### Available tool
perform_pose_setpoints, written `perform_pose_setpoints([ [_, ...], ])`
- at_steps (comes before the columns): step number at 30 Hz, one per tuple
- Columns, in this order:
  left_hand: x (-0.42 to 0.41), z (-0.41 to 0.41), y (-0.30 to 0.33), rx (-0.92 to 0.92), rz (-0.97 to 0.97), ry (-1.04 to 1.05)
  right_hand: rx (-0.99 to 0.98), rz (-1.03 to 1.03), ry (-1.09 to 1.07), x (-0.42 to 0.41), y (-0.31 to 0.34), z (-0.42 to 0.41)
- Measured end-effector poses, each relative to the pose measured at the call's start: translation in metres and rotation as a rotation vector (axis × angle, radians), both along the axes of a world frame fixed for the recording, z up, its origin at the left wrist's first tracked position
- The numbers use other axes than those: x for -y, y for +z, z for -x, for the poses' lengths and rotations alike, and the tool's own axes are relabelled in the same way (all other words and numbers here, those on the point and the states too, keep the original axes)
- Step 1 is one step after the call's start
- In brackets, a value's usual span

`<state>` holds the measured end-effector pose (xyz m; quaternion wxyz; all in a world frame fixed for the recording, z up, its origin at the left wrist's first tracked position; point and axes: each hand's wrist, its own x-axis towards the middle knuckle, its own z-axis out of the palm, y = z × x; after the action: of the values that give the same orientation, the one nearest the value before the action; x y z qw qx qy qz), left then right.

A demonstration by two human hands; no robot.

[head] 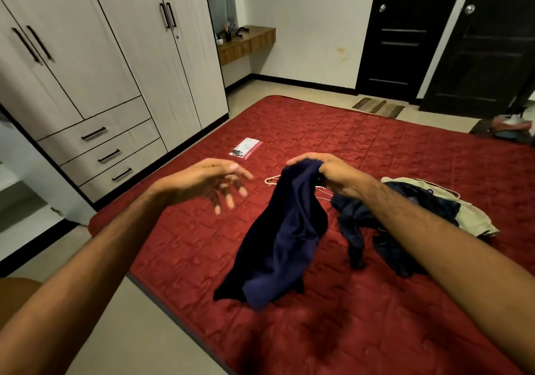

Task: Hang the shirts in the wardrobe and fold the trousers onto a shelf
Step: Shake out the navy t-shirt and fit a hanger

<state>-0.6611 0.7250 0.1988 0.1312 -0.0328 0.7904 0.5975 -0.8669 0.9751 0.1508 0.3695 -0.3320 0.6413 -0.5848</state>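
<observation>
So your right hand (333, 173) has its fingers curled round the top of a navy garment (285, 238), bunching the fabric up, and the rest of it hangs down from that grip with the lower end draping to the red quilted mattress (376, 143) just in front of you. Can't honestly tell if it's a shirt or trousers from how it's scrunched. Your left hand (220, 182) is off to the left of the cloth, clear of it, fingers spread and relaxed, holding nothing, palm sort of turned toward the garment. It's a bit motion-blurred, so the exact finger pose is fuzzy. Just under and behind your right hand there's a thin pale hanger (272, 180) lying flat on the mattress, partly hidden by the navy cloth. To the right of that, beneath your right forearm, sits a heap of dark clothes (362, 229) with a beige garment (474, 218) tucked behind it, all on the mattress. Further up the mattress, well apart from both hands, is a small clear packet (246, 148) with a pink edge. The wardrobe (101, 56) is over on the left with its doors closed and three drawers below, also closed. Two dark doors (405, 27) stand at the far wall, and a little wooden wall shelf (246, 41) sits between the wardrobe and those doors.
</observation>
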Motion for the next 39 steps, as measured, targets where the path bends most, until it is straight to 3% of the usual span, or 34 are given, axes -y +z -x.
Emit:
perform_pose_setpoints([
  [3, -0.008, 0.022, -0.023, -0.316, 0.411, 0.168, 0.087, 0.164, 0.150, 0.004, 0.011, -0.009],
  [7, -0.037, 0.038, -0.029, -0.354, 0.303, 0.084, 0.222, 0.368, 0.277, 0.010, 0.019, -0.021],
  [10, -0.060, 0.053, -0.038, -0.266, 0.081, 0.020, 0.242, 0.436, 0.259, 0.010, 0.017, -0.022],
  [12, -0.073, 0.058, -0.049, -0.237, -0.021, 0.082, 0.228, 0.418, 0.171, 0.008, 0.015, -0.020],
  [16, -0.074, 0.063, -0.053, -0.308, -0.057, 0.325, 0.019, 0.228, -0.169, -0.001, 0.000, -0.014],
  [18, -0.068, 0.065, -0.048, -0.302, -0.066, 0.311, 0.019, 0.141, -0.251, -0.006, -0.011, -0.014],
  [20, -0.067, 0.067, -0.043, -0.304, -0.050, 0.273, 0.056, 0.034, -0.272, -0.007, -0.021, -0.019],
  [23, -0.065, 0.070, -0.031, -0.372, -0.031, 0.385, -0.019, -0.183, -0.238, -0.003, -0.029, -0.028],
  [27, -0.058, 0.071, -0.015, -0.572, 0.103, 0.473, 0.175, -0.040, -0.155, -0.001, -0.031, -0.057],
  [28, -0.056, 0.071, -0.014, -0.598, 0.126, 0.486, 0.147, -0.014, -0.116, -0.001, -0.031, -0.063],
  [31, -0.049, 0.063, -0.019, -0.578, 0.064, 0.564, -0.423, -0.162, -0.049, 0.005, -0.038, -0.068],
  [33, -0.044, 0.055, -0.022, -0.549, 0.017, 0.582, -0.675, -0.208, -0.101, 0.013, -0.040, -0.071],
  [35, -0.041, 0.047, -0.021, -0.537, 0.028, 0.554, -0.694, -0.218, -0.083, 0.014, -0.043, -0.068],
  [39, -0.027, 0.029, -0.013, -0.563, 0.191, 0.459, -0.707, -0.371, 0.196, 0.000, -0.052, -0.052],
])
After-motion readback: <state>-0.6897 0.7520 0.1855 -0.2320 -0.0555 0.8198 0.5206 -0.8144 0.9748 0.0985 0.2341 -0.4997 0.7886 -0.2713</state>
